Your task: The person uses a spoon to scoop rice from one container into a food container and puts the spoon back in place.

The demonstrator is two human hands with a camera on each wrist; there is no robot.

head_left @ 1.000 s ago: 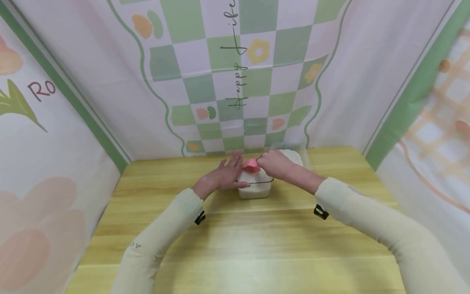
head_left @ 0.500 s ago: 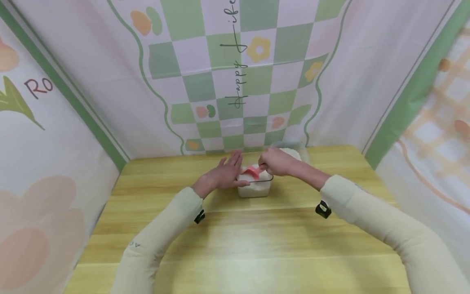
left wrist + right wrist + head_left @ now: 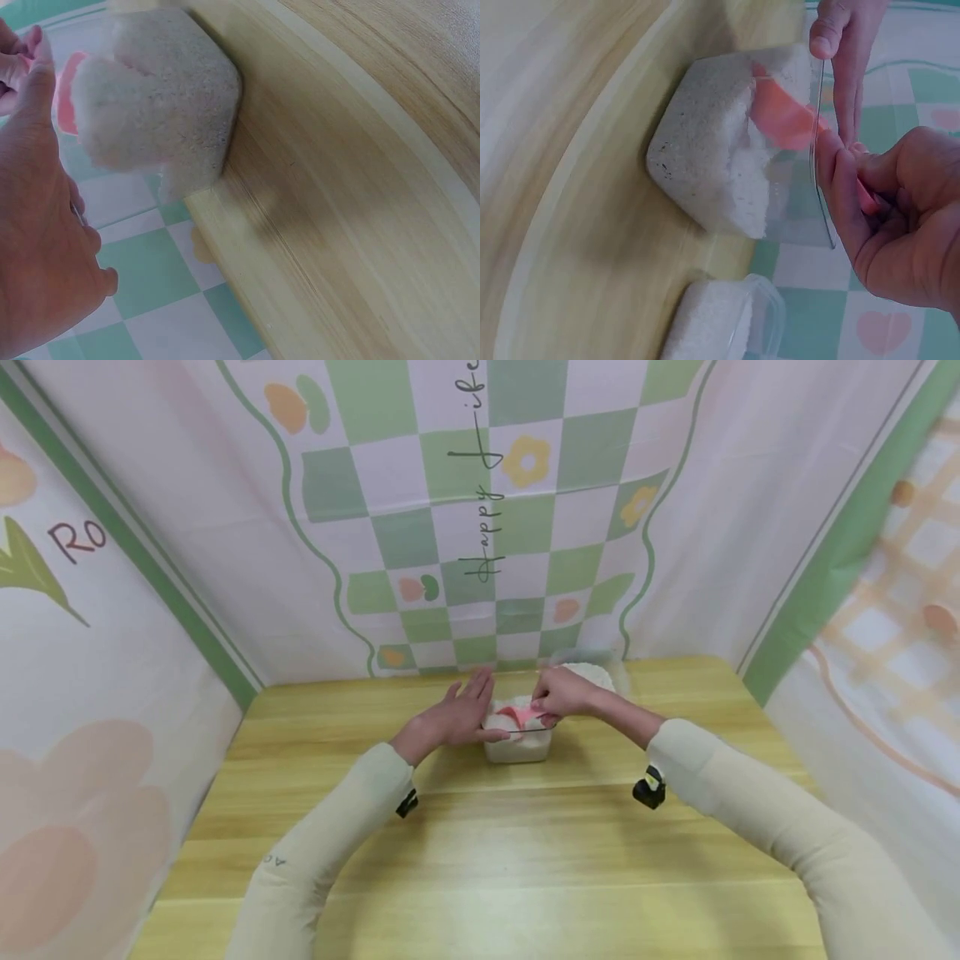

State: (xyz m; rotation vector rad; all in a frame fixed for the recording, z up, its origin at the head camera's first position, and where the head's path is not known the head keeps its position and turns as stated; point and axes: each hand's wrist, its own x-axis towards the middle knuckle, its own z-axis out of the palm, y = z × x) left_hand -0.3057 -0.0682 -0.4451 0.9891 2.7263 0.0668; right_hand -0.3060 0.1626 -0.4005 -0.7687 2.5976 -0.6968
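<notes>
A clear box (image 3: 519, 752) of white grains, which look like rice, stands near the back of the table. My right hand (image 3: 566, 691) grips the handle of a pink scoop (image 3: 784, 116), its fingers curled around it above the box's right rim. The scoop's bowl sits tilted inside the box, partly sunk in the grains, as the right wrist view shows. My left hand (image 3: 457, 717) rests along the box's left side, fingers straight and the thumb reaching over the front rim. In the left wrist view, grains hide part of the scoop (image 3: 67, 94).
Behind and to the right stands a second clear container (image 3: 712, 319), also holding white grains. The wooden table (image 3: 480, 860) stretches toward me. A patterned cloth (image 3: 517, 527) hangs right behind the table's back edge.
The scoop has come down and nearer, its bowl now lower in the grains. My right hand has shifted slightly to the right with it. The left hand stays in place.
</notes>
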